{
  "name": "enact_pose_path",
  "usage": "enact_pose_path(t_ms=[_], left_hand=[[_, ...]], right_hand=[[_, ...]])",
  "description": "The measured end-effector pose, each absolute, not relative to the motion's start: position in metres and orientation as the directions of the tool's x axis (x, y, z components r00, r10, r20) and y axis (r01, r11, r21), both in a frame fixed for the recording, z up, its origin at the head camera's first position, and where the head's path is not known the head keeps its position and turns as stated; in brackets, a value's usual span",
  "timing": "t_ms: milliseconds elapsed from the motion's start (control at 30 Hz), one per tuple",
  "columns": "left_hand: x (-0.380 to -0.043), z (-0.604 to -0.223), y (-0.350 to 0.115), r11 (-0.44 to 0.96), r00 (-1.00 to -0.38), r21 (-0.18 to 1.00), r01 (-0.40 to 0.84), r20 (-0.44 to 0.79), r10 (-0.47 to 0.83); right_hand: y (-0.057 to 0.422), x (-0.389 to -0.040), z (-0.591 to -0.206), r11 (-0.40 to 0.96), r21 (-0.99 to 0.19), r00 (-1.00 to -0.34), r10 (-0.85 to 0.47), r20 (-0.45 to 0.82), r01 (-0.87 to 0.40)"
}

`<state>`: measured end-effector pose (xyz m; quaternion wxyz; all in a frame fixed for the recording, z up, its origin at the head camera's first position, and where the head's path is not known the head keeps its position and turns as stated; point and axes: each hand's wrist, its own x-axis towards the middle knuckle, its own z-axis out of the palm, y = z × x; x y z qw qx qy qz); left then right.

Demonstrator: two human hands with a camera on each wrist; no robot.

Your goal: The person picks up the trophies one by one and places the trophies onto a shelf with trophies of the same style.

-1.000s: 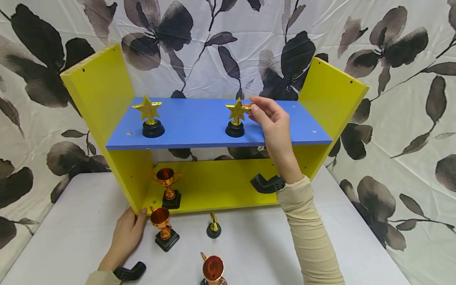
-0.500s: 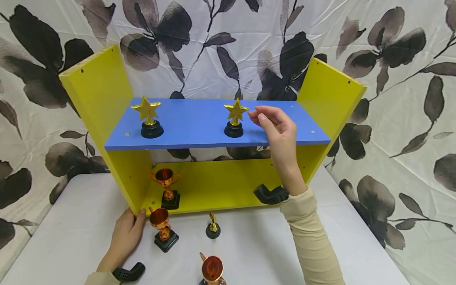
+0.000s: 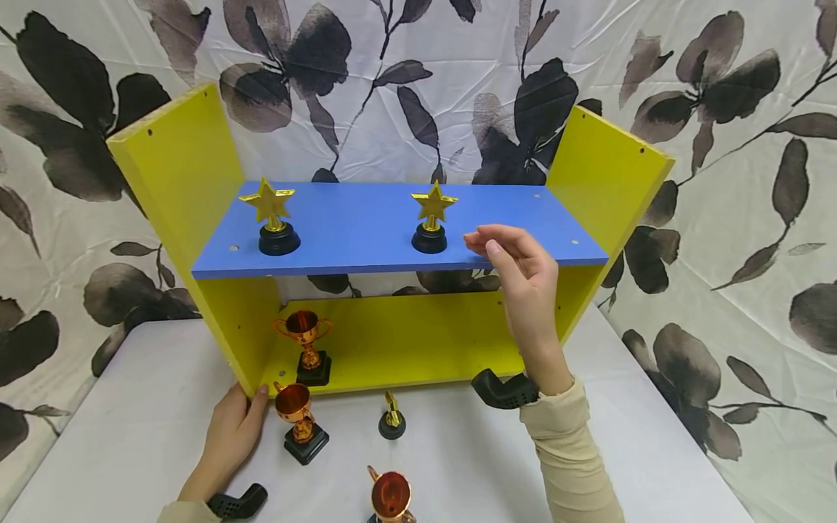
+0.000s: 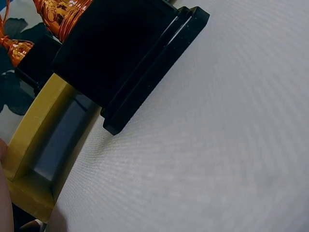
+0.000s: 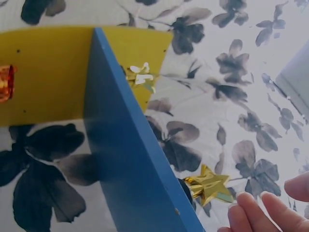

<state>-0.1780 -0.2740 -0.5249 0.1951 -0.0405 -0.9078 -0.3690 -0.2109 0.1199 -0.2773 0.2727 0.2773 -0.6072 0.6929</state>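
My left hand (image 3: pixel 229 428) holds the lower left corner of a yellow and blue shelf unit (image 3: pixel 405 270), thumb at the front edge and fingers on the outer side. A bronze-coloured trophy cup (image 3: pixel 297 410) on a black base stands on the table just right of it. My right hand (image 3: pixel 526 280) hovers in front of the blue board's right part, fingers loosely bent with nothing between them. Left of it and apart, a gold star trophy (image 3: pixel 431 211) stands on the board; in the right wrist view this star trophy (image 5: pixel 210 186) is near the fingertips.
Another star trophy (image 3: pixel 271 218) stands at the blue board's left end. A bronze cup (image 3: pixel 306 338) is on the yellow lower shelf at left. On the white table (image 3: pixel 484 457) stand a small gold trophy (image 3: pixel 392 418) and a bronze cup (image 3: pixel 391 494), partly cut off.
My right hand has let go of the right star trophy and moved down, right and toward me. The trophy stays upright on the blue board. My left hand has not moved.
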Motion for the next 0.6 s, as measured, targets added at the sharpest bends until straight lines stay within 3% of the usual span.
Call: enact_pose_path(t_ms=[600], left_hand=[[-0.177, -0.525, -0.274, 0.724, -0.923, 0.655, 0.215, 0.378, -0.068]], right_hand=[[0.124, -0.195, -0.316, -0.061, -0.754, -0.755, -0.017, 0.656, -0.654]])
